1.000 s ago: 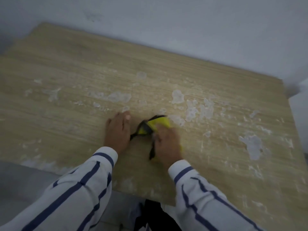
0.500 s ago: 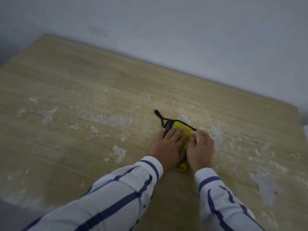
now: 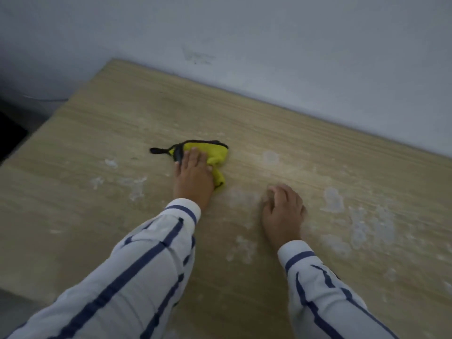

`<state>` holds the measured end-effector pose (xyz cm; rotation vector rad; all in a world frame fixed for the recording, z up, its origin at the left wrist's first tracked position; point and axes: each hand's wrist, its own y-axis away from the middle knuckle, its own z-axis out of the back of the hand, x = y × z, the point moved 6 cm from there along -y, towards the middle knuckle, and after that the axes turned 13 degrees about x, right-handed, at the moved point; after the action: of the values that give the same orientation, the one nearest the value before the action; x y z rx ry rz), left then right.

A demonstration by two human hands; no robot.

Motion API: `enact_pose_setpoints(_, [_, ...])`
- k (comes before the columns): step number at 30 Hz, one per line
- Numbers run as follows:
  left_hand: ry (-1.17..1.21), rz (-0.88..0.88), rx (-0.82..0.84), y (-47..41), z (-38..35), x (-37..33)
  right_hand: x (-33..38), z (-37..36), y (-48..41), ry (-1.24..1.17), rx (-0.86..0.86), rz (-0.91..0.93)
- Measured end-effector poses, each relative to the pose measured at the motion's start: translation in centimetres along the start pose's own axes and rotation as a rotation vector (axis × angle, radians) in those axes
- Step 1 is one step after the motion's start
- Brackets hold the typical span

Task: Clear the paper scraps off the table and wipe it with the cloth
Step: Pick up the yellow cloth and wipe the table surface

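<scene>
A yellow cloth (image 3: 215, 152) with black trim and a black loop lies bunched on the wooden table (image 3: 305, 152), left of centre. My left hand (image 3: 193, 177) presses flat on the cloth with straight fingers. My right hand (image 3: 281, 211) rests on the bare tabletop to the right, fingers loosely curled, holding nothing and apart from the cloth. Whitish smears and flecks (image 3: 332, 199) are spread across the table, thickest at the right.
A pale wall (image 3: 269, 57) runs along the table's far edge. The table's left corner drops off to a dark floor area (image 3: 14, 123). More whitish patches (image 3: 137, 184) lie left of my left arm.
My right hand has come off the cloth and now rests on the table to the right. My left hand has pushed the cloth away to the left.
</scene>
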<state>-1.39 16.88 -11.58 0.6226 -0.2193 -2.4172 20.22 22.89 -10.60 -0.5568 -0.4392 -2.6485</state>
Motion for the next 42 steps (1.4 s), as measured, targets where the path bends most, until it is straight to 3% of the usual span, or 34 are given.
enact_pose_setpoints(3, [0.119, 0.056, -0.038, -0.3, 3.4, 6.7, 6.8, -3.4, -0.4, 0.049, 0.072, 0.077])
enact_pose_setpoints(5, [0.089, -0.106, 0.022, 0.3, 3.8, 6.9, 11.2, -5.7, -0.9, 0.103, 0.122, 0.124])
enact_pose_setpoints(8, [-0.154, -0.295, 0.157, 2.9, 1.9, 6.7, 14.9, -7.7, -1.9, 0.166, 0.114, 0.083])
enact_pose_setpoints(11, [-0.189, -0.147, 0.05, 1.9, 5.1, 13.1, 15.4, -8.2, -2.2, 0.202, 0.077, 0.008])
enact_pose_setpoints(14, [-0.051, 0.127, -0.049, 0.0, 9.7, 21.8, 15.7, -8.2, -2.0, 0.226, 0.056, -0.027])
enact_pose_setpoints(16, [0.075, 0.206, -0.068, 0.1, 11.6, 24.4, 16.9, -8.2, -1.9, 0.18, 0.031, -0.061])
enact_pose_setpoints(20, [-0.079, -0.11, 0.025, 3.9, 8.3, 20.4, 22.0, -10.6, -1.4, 0.171, 0.061, 0.067])
enact_pose_setpoints(22, [-0.174, -0.146, 0.085, 6.8, 6.6, 20.8, 24.3, -12.2, -1.0, 0.204, 0.1, 0.128])
enact_pose_setpoints(24, [-0.125, -0.007, 0.086, 8.0, 7.2, 24.7, 25.3, -13.2, -0.7, 0.222, 0.131, 0.129])
enact_pose_setpoints(28, [0.063, 0.354, -0.101, 9.3, 11.8, 33.6, 26.0, -13.4, -0.1, 0.216, 0.19, 0.109])
enact_pose_setpoints(31, [0.053, 0.489, -0.128, 8.2, 13.4, 34.8, 26.8, -12.6, 0.8, 0.248, 0.247, 0.117])
enact_pose_setpoints(33, [0.048, 0.422, -0.06, 7.0, 13.2, 32.4, 27.1, -12.1, 1.5, 0.233, 0.298, 0.116])
enact_pose_setpoints(36, [0.036, 0.101, 0.077, 5.5, 11.0, 25.1, 26.9, -10.6, 1.7, 0.09, 0.341, 0.086])
enact_pose_setpoints(38, [0.046, -0.05, 0.134, 5.4, 9.3, 19.9, 26.4, -8.6, 1.8, -0.177, 0.351, 0.031])
enact_pose_setpoints(42, [0.116, -0.291, 0.097, 6.2, 7.8, 11.5, 23.7, -7.6, 1.9, -0.645, 0.477, -0.194])
